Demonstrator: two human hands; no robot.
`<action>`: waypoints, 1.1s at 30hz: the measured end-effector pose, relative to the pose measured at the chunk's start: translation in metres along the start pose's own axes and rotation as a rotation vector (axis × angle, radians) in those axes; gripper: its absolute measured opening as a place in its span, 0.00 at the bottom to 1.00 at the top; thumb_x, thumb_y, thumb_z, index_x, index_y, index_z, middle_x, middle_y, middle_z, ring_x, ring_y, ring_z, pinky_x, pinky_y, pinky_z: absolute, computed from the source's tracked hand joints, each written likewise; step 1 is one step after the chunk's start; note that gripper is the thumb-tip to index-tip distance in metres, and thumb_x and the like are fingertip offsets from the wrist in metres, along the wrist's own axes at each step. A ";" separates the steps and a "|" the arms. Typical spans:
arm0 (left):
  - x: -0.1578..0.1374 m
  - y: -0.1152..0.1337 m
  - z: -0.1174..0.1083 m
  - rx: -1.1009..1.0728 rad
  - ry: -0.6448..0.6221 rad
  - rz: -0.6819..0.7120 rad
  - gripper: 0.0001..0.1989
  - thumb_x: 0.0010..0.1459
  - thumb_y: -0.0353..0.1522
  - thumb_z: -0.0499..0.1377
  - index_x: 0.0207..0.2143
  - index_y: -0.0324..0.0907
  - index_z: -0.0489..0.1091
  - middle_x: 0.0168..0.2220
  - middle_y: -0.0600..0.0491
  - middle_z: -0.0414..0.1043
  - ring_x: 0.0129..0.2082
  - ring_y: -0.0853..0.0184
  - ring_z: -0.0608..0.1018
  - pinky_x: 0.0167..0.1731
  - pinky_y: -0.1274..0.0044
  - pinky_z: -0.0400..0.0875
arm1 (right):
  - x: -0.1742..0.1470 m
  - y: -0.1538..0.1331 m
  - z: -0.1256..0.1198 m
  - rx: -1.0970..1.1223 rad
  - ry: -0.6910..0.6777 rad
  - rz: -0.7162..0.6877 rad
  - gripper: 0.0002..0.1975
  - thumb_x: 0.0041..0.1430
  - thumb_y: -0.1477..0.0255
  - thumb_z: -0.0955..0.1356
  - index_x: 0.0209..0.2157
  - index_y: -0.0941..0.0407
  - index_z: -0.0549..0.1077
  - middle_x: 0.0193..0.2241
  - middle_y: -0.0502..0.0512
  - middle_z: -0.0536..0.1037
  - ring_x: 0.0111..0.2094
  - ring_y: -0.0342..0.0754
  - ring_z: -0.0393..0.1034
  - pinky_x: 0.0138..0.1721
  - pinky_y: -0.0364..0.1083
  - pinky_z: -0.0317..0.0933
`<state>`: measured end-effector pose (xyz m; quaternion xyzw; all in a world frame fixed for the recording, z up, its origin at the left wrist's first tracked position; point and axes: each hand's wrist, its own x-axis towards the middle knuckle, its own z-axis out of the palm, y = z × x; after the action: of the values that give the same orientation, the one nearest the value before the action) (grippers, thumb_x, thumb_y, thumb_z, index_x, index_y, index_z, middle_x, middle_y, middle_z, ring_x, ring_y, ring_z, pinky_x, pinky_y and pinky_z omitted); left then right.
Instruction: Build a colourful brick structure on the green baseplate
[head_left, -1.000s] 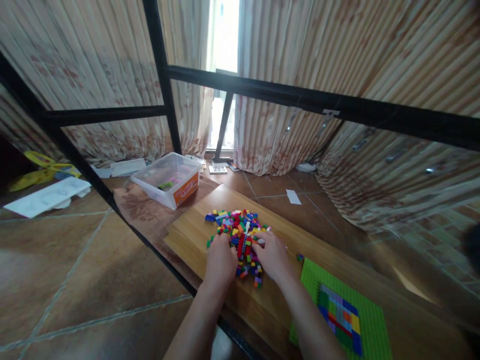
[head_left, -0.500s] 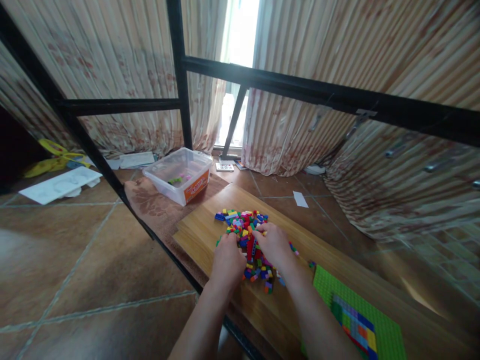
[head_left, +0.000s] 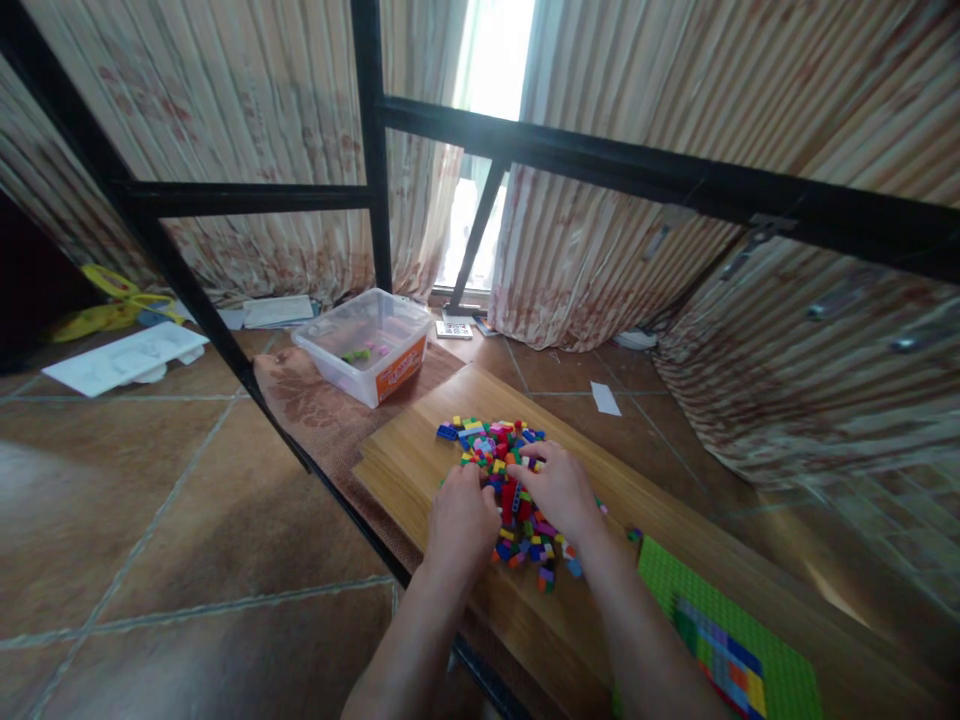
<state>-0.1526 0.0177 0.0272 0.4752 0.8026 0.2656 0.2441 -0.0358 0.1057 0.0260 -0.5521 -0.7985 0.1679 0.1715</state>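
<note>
A heap of small colourful toy bricks (head_left: 491,448) lies on the wooden board, spread below and between my hands. My left hand (head_left: 461,515) rests at the heap's near left side, fingers bent down and thumb a little apart; its fingertips are partly hidden. Over the right side is my right hand (head_left: 559,485), thumb and fingers apart among the bricks, nothing visible between them. A long red brick piece (head_left: 510,498) sits between the two hands. By my right forearm lies a green baseplate (head_left: 784,670) bearing a patch of multicoloured bricks (head_left: 724,655).
The wooden board (head_left: 420,420) stands on a brown cloth (head_left: 300,400). A clear plastic box (head_left: 345,365) with a few bricks inside is beyond its far left corner. Black metal bars (head_left: 600,165) cross in front of the curtains. Papers (head_left: 124,358) lie on the tiled floor.
The view has shifted slightly, so the scene sits a little further right. My left thumb shows further from its fingers, and my right fingers look more spread over the bricks.
</note>
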 end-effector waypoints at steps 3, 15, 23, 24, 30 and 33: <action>-0.001 0.000 -0.001 0.001 0.010 0.010 0.09 0.59 0.31 0.53 0.39 0.41 0.71 0.41 0.45 0.74 0.41 0.60 0.76 0.40 0.73 0.65 | 0.005 -0.006 0.007 -0.061 -0.001 -0.001 0.16 0.52 0.64 0.69 0.42 0.54 0.77 0.37 0.55 0.79 0.37 0.50 0.72 0.37 0.45 0.59; 0.001 0.009 0.003 -0.607 0.020 0.046 0.13 0.58 0.34 0.55 0.44 0.42 0.73 0.35 0.49 0.76 0.33 0.65 0.77 0.33 0.76 0.69 | -0.020 -0.003 -0.011 0.840 -0.040 0.166 0.18 0.50 0.65 0.70 0.43 0.57 0.77 0.30 0.53 0.79 0.28 0.44 0.70 0.30 0.44 0.62; -0.013 0.028 -0.001 -1.166 -0.288 0.105 0.12 0.51 0.34 0.62 0.39 0.37 0.74 0.31 0.53 0.75 0.31 0.70 0.75 0.33 0.79 0.71 | -0.062 -0.005 -0.031 1.229 -0.061 0.306 0.19 0.46 0.60 0.74 0.39 0.56 0.79 0.27 0.52 0.78 0.29 0.44 0.71 0.31 0.44 0.66; -0.014 0.029 -0.001 -1.172 -0.282 0.106 0.12 0.51 0.33 0.62 0.38 0.37 0.73 0.31 0.53 0.74 0.30 0.71 0.75 0.32 0.80 0.71 | -0.062 -0.005 -0.031 1.192 -0.041 0.295 0.19 0.46 0.60 0.74 0.39 0.56 0.79 0.29 0.52 0.79 0.29 0.45 0.71 0.31 0.44 0.67; -0.015 0.032 0.007 -1.152 -0.284 0.067 0.12 0.51 0.37 0.62 0.35 0.38 0.73 0.30 0.54 0.74 0.25 0.72 0.73 0.23 0.83 0.67 | -0.063 0.001 -0.032 1.059 -0.024 0.239 0.18 0.46 0.59 0.74 0.37 0.55 0.80 0.27 0.52 0.79 0.26 0.44 0.71 0.28 0.43 0.66; -0.017 0.035 0.014 -1.132 -0.217 0.071 0.10 0.51 0.37 0.62 0.31 0.38 0.74 0.29 0.54 0.73 0.26 0.72 0.73 0.26 0.83 0.68 | -0.067 0.005 -0.029 1.015 -0.003 0.225 0.16 0.47 0.59 0.73 0.36 0.54 0.81 0.28 0.52 0.80 0.26 0.44 0.71 0.27 0.42 0.65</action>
<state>-0.1142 0.0194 0.0420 0.3218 0.4895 0.6113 0.5321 0.0036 0.0470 0.0439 -0.4817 -0.5526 0.5520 0.3973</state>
